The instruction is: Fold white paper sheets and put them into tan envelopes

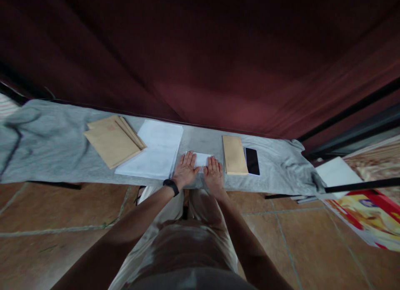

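Note:
A small folded white paper (201,158) lies on the grey cloth (53,144) that covers a low surface. My left hand (186,169), with a black band at the wrist, lies flat on the paper's left part, fingers spread. Pressed flat on its right part is my right hand (214,173). Neither hand grips anything. A brown envelope (234,155) lies just to the right of my right hand.
A stack of white sheets (154,150) and a pile of brown envelopes (112,142) lie to the left. A black phone (252,161) rests beside the single envelope. A dark red curtain hangs behind. Tiled floor below; colourful printed boxes (371,215) at right.

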`<action>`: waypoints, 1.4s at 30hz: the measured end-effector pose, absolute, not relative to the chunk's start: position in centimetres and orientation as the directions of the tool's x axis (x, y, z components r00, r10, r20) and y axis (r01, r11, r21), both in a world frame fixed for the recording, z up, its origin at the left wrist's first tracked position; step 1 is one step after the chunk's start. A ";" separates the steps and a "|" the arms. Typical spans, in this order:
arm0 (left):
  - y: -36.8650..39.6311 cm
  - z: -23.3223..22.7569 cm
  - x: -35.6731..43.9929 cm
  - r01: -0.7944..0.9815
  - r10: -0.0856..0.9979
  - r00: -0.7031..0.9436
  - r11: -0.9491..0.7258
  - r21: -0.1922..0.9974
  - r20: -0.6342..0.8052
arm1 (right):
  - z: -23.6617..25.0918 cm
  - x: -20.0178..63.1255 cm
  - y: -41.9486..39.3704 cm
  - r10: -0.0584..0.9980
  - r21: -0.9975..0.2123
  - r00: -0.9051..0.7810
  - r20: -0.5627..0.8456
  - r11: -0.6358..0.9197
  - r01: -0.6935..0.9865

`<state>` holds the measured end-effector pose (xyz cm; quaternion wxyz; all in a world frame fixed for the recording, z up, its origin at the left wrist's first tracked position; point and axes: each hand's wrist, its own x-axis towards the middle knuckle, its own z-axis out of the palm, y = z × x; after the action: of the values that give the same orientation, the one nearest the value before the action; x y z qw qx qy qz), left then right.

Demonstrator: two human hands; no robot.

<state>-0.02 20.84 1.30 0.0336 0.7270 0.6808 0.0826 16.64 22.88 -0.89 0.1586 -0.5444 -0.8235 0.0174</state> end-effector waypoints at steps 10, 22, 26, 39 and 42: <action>20.6 1.7 -0.2 0.989 0.997 0.061 -0.068 0.133 0.055 | 0.3 14.8 24.5 0.917 -0.243 -0.317 0.244 0.374 0.895; 20.6 1.8 0.0 0.988 0.997 0.077 -0.076 0.132 0.001 | 0.3 12.8 24.8 0.866 -0.262 -0.480 0.142 0.500 0.825; 20.7 1.7 0.0 0.988 0.998 0.066 -0.065 0.138 -0.004 | 0.0 13.6 24.7 0.867 -0.253 -0.470 0.167 0.498 0.829; 20.4 1.0 -0.5 0.990 0.995 0.038 -0.050 0.135 0.092 | -0.3 15.4 24.4 0.883 -0.212 -0.421 0.208 0.461 0.862; 20.4 0.6 -0.5 0.986 0.991 0.032 -0.052 0.157 0.127 | -0.5 16.0 24.3 0.884 -0.206 -0.403 0.238 0.451 0.868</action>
<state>-0.54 20.37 0.56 0.0128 0.7183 0.6883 0.1006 16.01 24.32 -0.53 0.1575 -0.5232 -0.8372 0.0244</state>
